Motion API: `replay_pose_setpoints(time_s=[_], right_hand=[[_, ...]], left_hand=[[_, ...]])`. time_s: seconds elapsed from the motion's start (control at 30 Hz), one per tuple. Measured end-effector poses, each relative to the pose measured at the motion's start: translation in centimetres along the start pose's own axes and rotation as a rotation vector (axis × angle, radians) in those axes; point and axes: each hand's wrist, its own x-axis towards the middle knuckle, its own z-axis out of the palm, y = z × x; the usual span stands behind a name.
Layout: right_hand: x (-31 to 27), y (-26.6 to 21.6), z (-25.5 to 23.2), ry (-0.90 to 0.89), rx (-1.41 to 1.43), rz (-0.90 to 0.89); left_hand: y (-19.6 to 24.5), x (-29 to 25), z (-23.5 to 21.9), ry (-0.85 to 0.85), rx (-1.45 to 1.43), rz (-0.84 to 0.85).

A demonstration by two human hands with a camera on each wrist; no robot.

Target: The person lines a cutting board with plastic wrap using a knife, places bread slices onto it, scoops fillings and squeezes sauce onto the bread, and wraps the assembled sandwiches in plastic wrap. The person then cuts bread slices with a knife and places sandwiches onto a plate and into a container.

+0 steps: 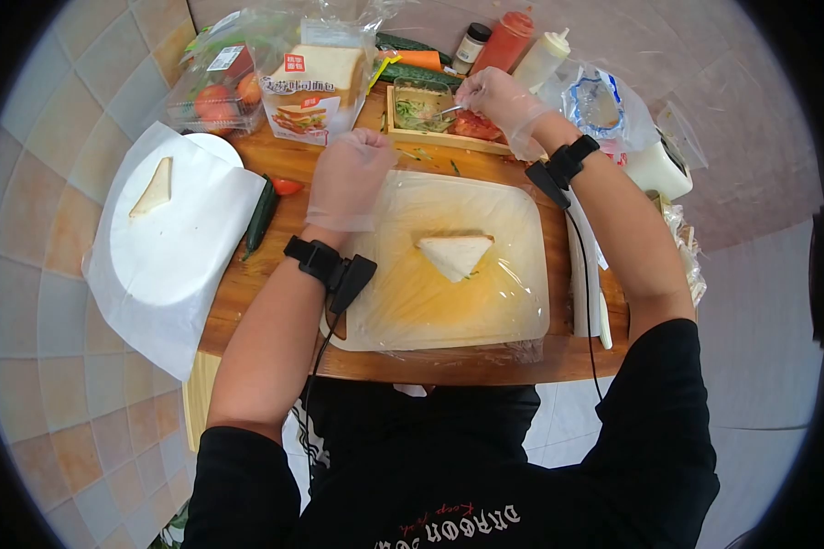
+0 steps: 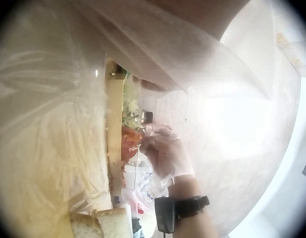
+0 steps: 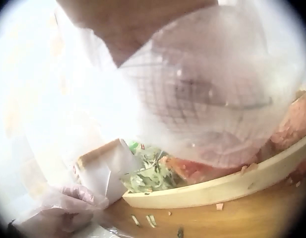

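My right fingers [image 1: 468, 91] pinch a slim utensil [image 1: 451, 110] beside the shredded greens [image 1: 412, 112], probably light, stiff and slippery, best gripped high on its handle; whether my left fingers [image 1: 364, 139] hold anything, I cannot tell.

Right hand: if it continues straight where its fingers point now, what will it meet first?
Past the thin utensil in its grip, the right hand would probably meet the shredded greens first, though depth is unclear and it may pass above.
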Motion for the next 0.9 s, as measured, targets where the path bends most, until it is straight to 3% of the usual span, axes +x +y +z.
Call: replay_pose_setpoints(time_s=[0.27,0.33,0.53,0.73,0.9], right_hand=[[1.0,0.5,0.5,-0.072,0.156,0.047],[0.8,0.3,0.3,-0.077,0.221,0.075],[1.2,1.4,0.1,-0.027,0.354,0.169],[0.6,1.3,-1.0,0.124,0.353,0.139],[-3.6,0.9,-3.5,0.091,0.405,0.054]], left_hand=[[0.2,0.0,-0.2,-0.065,0.04,-0.055],[0.0,0.0,0.1,0.005,-0.009,-0.011],[0.1,0.1,-0.3,-0.073,0.035,-0.061],[0.6,-0.2,0.0,0.001,0.028,-0.023],[0.5,-0.1,-0.2,-0.036,0.01,-0.052]])
